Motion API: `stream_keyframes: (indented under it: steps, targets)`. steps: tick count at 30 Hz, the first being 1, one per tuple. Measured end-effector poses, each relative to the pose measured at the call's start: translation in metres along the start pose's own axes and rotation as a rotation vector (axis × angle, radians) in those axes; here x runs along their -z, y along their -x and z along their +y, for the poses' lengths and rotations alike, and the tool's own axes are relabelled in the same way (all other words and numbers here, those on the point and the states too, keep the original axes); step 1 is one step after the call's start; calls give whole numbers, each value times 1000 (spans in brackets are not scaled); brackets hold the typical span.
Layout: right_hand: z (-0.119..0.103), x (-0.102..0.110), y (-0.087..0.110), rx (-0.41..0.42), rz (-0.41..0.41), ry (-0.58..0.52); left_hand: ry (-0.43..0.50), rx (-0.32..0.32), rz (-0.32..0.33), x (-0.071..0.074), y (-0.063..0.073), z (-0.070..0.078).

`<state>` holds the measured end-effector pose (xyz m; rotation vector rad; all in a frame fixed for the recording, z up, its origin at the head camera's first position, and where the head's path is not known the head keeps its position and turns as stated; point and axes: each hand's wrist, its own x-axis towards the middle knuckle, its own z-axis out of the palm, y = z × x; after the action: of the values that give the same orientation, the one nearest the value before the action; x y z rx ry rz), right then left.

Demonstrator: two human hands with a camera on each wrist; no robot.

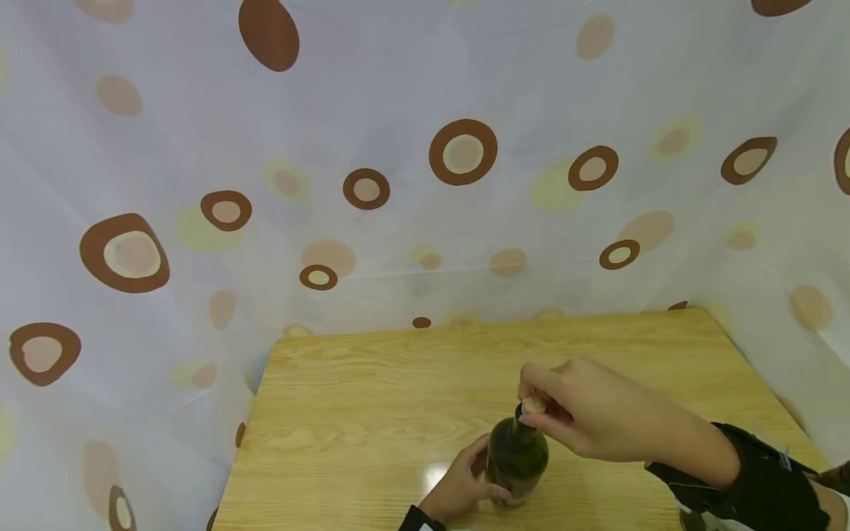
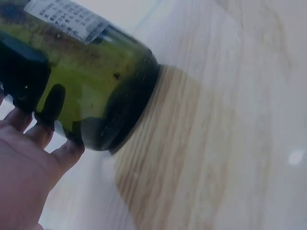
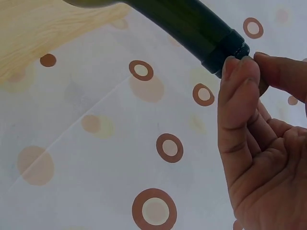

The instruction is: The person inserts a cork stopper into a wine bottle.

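Note:
A dark green glass bottle (image 1: 518, 459) stands upright on the wooden table near its front. My left hand (image 1: 461, 483) grips the bottle low on its body, thumb in front and fingers round the far side. In the left wrist view the fingertips press the green glass (image 2: 103, 81) close to the base, and a white printed label (image 2: 72, 19) shows higher up. At the mouth, my right hand (image 1: 591, 409) pinches a light brown cork (image 1: 533, 404) between thumb and fingers. The right wrist view shows the bottle's neck (image 3: 192, 28), with the right hand's fingertips (image 3: 242, 67) right at its rim and mostly hiding the cork.
The wooden table (image 1: 372, 398) reaches back to a pale curtain (image 1: 398, 88) with brown and yellow spots, which also hangs along both sides. Dark sleeves cover both forearms. Part of a dark object (image 1: 838, 478) shows at the right edge.

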<state>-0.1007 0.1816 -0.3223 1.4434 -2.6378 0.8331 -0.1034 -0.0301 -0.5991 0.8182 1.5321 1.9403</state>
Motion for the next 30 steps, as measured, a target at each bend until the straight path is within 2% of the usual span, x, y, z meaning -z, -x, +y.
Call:
stream_keyframes:
  steps: [7,9,11,16,19,21,25,30]
  targets:
    - [-9,-4,-1,-39,52,34,-17,-19,77,-7,5,5]
    - [-10,-6,0,-54,67,39,-22,-6,102,-9,5,5]
    - [-10,-9,3,-75,95,63,-34,36,137,-12,6,6]
    - [-10,-29,23,-232,207,121,-208,150,248,-21,8,13]
    - [-8,-51,38,-333,312,123,-352,143,283,-26,11,22]
    - [-4,-69,47,-357,402,131,-451,101,305,-29,14,31]
    - [3,-113,59,-368,563,126,-593,-42,385,-40,17,51]
    - [2,-159,60,-400,690,115,-715,-319,488,-52,13,64]
